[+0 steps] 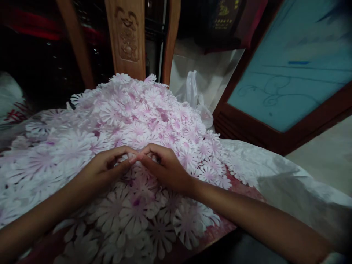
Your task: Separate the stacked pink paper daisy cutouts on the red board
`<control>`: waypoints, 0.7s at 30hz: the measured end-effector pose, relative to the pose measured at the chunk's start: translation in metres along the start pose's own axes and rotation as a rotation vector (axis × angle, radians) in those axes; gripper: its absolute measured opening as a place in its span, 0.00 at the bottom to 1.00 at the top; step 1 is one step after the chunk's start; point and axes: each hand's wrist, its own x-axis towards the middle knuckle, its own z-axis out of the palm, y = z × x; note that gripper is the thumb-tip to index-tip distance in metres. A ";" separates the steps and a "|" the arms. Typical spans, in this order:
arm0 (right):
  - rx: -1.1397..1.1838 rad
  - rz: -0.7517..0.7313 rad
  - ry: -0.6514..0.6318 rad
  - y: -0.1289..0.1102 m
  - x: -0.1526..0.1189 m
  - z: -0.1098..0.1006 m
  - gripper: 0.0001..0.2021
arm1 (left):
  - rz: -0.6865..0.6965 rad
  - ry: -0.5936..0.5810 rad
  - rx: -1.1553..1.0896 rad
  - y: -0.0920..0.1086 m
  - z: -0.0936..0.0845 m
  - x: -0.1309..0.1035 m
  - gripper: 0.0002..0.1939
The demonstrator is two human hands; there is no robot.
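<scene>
A big heap of white flower cut-outs with pinkish-purple centres fills the middle of the view. Over its near side, my left hand comes in from the left, thumb and forefinger pinched. My right hand mirrors it from the right, also pinched, and the fingertips of both hands meet. Whatever lies between the fingertips is too small or too hidden to make out. Below the hands, larger loose flower cut-outs lie in shadow on a reddish tabletop.
Behind the heap stands a carved wooden chair back. A white plastic bag sits beyond the heap's right side. White sheeting spreads at the right, below a wood-framed blue glass panel. Another bag with red print is at far left.
</scene>
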 end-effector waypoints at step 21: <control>-0.047 0.028 0.052 0.010 0.002 0.008 0.08 | 0.104 0.055 0.087 -0.007 0.007 -0.007 0.19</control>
